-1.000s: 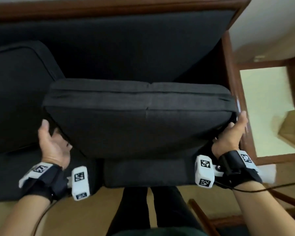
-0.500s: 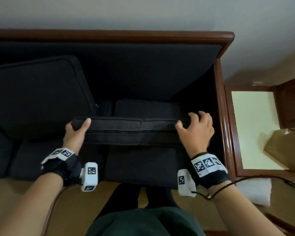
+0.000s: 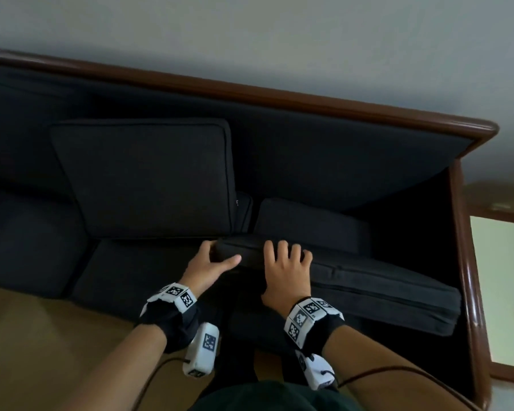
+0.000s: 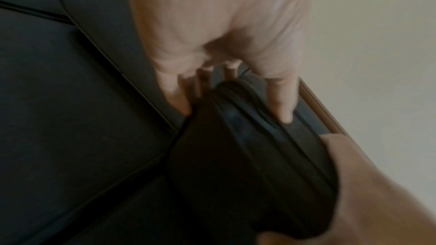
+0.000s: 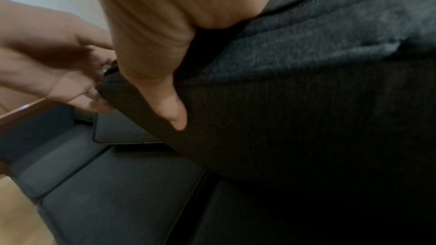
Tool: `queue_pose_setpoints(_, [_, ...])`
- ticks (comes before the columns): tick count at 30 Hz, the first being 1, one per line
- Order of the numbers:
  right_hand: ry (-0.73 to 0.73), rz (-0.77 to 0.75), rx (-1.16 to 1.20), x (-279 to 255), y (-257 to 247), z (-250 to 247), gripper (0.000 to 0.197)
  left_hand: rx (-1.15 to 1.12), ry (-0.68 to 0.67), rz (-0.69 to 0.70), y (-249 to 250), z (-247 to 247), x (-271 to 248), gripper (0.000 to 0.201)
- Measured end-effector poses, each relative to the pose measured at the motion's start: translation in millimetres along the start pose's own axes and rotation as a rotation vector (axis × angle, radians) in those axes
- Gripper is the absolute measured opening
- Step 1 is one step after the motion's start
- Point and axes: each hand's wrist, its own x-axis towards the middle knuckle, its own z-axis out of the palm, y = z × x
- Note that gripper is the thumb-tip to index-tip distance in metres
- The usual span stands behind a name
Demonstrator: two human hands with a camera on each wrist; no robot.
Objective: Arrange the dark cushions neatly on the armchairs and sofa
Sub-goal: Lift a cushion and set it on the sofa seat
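Both hands hold the left end of a dark cushion (image 3: 368,280) lying at the right end of the sofa (image 3: 324,155): the left hand (image 3: 204,266) pinches its corner, and the right hand (image 3: 285,272) curls over its top edge. To seat it well, the person should probably tip it upright against the backrest, level with the standing cushion (image 3: 149,176) beside it.

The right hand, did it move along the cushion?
Yes. The right hand slid left along the cushion, away from the wooden armrest, toward the left hand.
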Motion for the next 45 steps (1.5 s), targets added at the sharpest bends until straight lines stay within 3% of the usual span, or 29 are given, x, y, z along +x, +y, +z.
queue_pose_setpoints(5, [0.134,0.017,0.060,5.6,7.6,-6.4,0.084,0.139,-0.359,0.134,-35.7,-36.4,7.2,0.128])
queue_pose_setpoints(8, [0.123,0.060,0.126,6.8,24.5,-28.6,0.077,0.280,-0.434,0.228,-25.9,-53.5,17.6,0.128])
queue_pose_setpoints(12, [0.205,0.019,0.249,-4.9,43.3,-65.1,0.073,0.551,-0.380,0.449,14.6,-76.6,38.2,0.132])
queue_pose_setpoints(15, [0.270,0.010,0.452,-15.7,51.6,-101.0,0.081,0.739,-0.384,0.593,45.7,-88.2,38.4,0.138])
queue_pose_setpoints(18, [0.363,-0.063,0.725,-26.5,59.9,-122.7,0.085,0.722,-0.391,0.680,80.1,-110.3,22.1,0.130])
queue_pose_setpoints(21, [0.415,-0.139,0.981,-34.4,68.5,-126.1,0.093,0.740,-0.290,0.728,118.5,-137.2,-12.1,0.115])
queue_pose_setpoints(24, [0.350,-0.211,1.023,-39.0,75.2,-120.4,0.103,0.821,-0.144,0.772,134.1,-139.2,-38.5,0.110])
queue_pose_setpoints(27, [0.188,-0.224,1.083,-39.4,85.5,-117.1,0.110,0.906,-0.110,0.766,122.2,-113.4,-40.9,0.110])
queue_pose_setpoints(29, [0.147,-0.173,1.008,-39.2,95.7,-125.1,0.120,0.899,-0.063,0.806,111.8,-83.5,-35.7,0.109])
queue_pose_setpoints(31, [0.153,-0.041,0.672,-39.3,103.5,-139.5,0.125,0.957,0.004,0.872,117.1,-41.8,-38.0,0.111])
queue_pose_setpoints(33, [0.049,0.030,0.247,-40.7,107.5,-144.3,0.123,1.026,0.012,0.913,130.7,2.1,-49.0,0.113])
queue_pose_setpoints(35, [-0.030,0.081,0.074,-43.8,113.7,-131.6,0.123,1.067,-0.013,0.965,142.0,35.2,-58.6,0.113])
queue_pose_setpoints(38, [0.078,0.130,0.141,-55.2,140.8,-111.6,0.116,1.147,-0.017,0.950,154.5,40.8,-62.9,0.114])
queue_pose_setpoints(41, [0.213,0.108,0.247,-61.0,173.9,-102.4,0.109,1.130,0.071,0.909,151.0,7.3,-58.4,0.116])
queue_pose_setpoints(43, [0.256,0.109,0.283,-61.1,189.4,-99.5,0.107,0.959,0.018,0.857,141.9,-15.3,-56.0,0.117])
queue_pose_setpoints(45, [0.260,0.116,0.312,-60.9,204.3,-94.9,0.107,0.696,-0.138,0.792,132.7,-20.5,-52.9,0.123])
